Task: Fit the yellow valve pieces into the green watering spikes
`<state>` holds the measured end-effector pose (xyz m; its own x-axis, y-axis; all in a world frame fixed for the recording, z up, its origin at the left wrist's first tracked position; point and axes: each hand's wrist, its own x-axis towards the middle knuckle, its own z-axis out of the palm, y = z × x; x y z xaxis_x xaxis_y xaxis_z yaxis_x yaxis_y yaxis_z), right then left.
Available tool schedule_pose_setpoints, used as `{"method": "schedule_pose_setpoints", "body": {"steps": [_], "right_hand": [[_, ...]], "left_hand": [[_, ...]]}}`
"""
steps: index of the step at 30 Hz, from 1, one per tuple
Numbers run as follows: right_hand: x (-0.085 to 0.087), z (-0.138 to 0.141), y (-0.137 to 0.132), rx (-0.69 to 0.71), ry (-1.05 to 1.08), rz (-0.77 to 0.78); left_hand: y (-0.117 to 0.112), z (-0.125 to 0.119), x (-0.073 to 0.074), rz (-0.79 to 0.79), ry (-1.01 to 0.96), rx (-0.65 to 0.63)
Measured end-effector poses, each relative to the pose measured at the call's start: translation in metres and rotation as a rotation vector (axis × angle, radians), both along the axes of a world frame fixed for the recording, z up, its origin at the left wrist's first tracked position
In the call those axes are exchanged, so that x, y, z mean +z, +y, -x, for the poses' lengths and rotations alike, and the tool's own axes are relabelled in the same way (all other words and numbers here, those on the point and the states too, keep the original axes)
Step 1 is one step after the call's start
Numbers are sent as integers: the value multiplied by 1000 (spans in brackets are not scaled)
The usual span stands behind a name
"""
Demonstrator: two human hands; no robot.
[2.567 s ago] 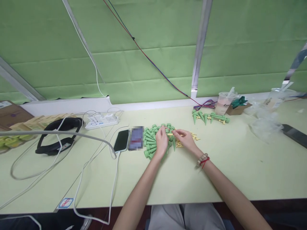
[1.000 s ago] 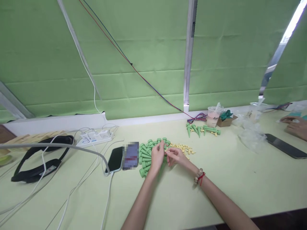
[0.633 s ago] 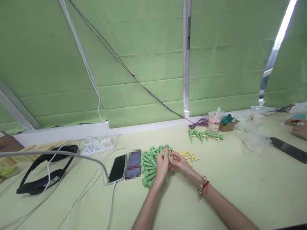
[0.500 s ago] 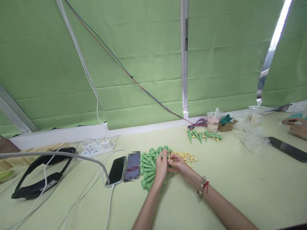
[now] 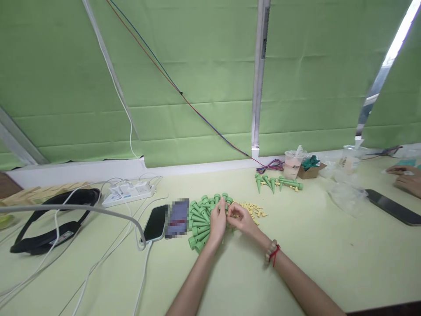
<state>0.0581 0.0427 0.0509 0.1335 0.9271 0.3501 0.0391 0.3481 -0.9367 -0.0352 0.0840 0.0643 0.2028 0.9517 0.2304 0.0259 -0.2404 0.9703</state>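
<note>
My left hand (image 5: 217, 223) is closed around a green plastic spike, mostly hidden by the fingers; its thin tip pokes out below. My right hand (image 5: 244, 221) meets it fingertip to fingertip, pinching a small yellow plastic valve against the spike; the valve is nearly covered. Beside and behind my left hand lies a fanned pile of green spikes (image 5: 199, 218) with round caps. A scatter of small yellow valves (image 5: 255, 209) lies just beyond my right hand. Farther back, a row of green spikes with yellow valves fitted (image 5: 272, 183) rests on the table.
Left of the pile are a phone (image 5: 155, 224) on a cable, a blurred dark item (image 5: 177, 218), a black headband (image 5: 44, 240), and a power strip (image 5: 128, 193). Back right stand a plastic cup (image 5: 292, 166), a small box (image 5: 311, 172), plastic bags (image 5: 347, 195), a black phone (image 5: 393, 206) and another person's hand (image 5: 408, 180).
The view has shifted slightly. My right fingers have curled in closer to my left hand, and the yellow valve that showed between them is now mostly covered.
</note>
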Motion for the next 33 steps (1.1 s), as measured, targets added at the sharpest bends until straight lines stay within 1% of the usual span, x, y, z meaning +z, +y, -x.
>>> {"method": "schedule_pose_setpoints", "body": {"steps": [2,4,6,8,11,13,15,19,21,23,25,27,31,33], "right_hand": [[3,-3,2,34,166,153],[3,-5,4,5,260,271],[2,-6,5,17,315,356],[0,-6,5,81,371,392],[-4,-6,5,123,404,368],[-6,-4,6,113,382,333],[-7,-1,6,59,315,243],[-4,4,1,-130,43,29],[-2,5,-1,-187,-57,-23],[-2,3,-1,-184,-52,-30],[-4,1,1,-122,63,21],[-5,-1,4,-23,216,125],[-2,-5,4,229,512,391],[1,-6,1,357,705,495]], "left_hand": [[2,0,0,34,17,-47],[4,1,0,46,17,-53],[5,1,1,31,13,-67],[6,1,1,5,11,-82],[7,1,2,-32,24,-84],[8,2,2,-38,30,-85],[10,3,3,-29,24,-78],[10,4,3,43,-13,-80],[10,5,4,92,-40,-116],[9,5,6,140,-57,-147],[9,5,8,176,-53,-158],[8,5,9,182,-43,-159],[6,6,11,127,-12,-149],[4,7,14,84,2,-178]]}}
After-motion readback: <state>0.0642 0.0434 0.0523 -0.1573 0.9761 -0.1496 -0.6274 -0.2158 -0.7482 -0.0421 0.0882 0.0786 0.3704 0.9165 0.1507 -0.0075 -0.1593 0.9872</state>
